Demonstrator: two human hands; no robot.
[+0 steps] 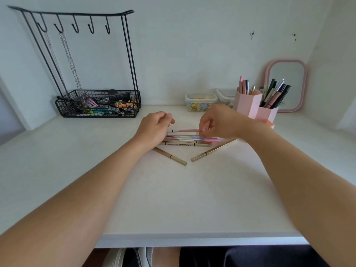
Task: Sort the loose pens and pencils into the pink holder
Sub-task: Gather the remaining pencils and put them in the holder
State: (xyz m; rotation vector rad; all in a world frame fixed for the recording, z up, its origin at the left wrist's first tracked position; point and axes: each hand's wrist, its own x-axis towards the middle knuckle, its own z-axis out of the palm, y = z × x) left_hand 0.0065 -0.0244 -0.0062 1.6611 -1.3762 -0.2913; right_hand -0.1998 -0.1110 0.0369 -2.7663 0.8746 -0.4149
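- Loose pile of slim pens and pencils [187, 139] — white, pink, lilac and gold barrels — lies flat on the white desk top [173, 199], between the two hands; the barrels overlap, so an exact count cannot be read.
- Two gold square-bodied pencils lie apart from the pile, nearer the desk edge: left gold pencil [170, 156] and right gold pencil [213, 150], angled toward each other in a V.
- Pink hexagonal plastic holder [254, 106] stands upright at the back right, already filled with pens — count not readable.
- Right hand [215, 122]: fingers curled, fingertips pinching at the right end of the pile.
- Left hand [154, 128]: fingers loosely curled above the left end of the pile; whether they grip a pen cannot be told.
- Two clear lidded plastic boxes [201, 102] sit just left of the holder.
- One pink-framed mirror [286, 85] leans on the wall behind it.
- One black wire hook rack with basket [98, 105] stands back left; five hooks.
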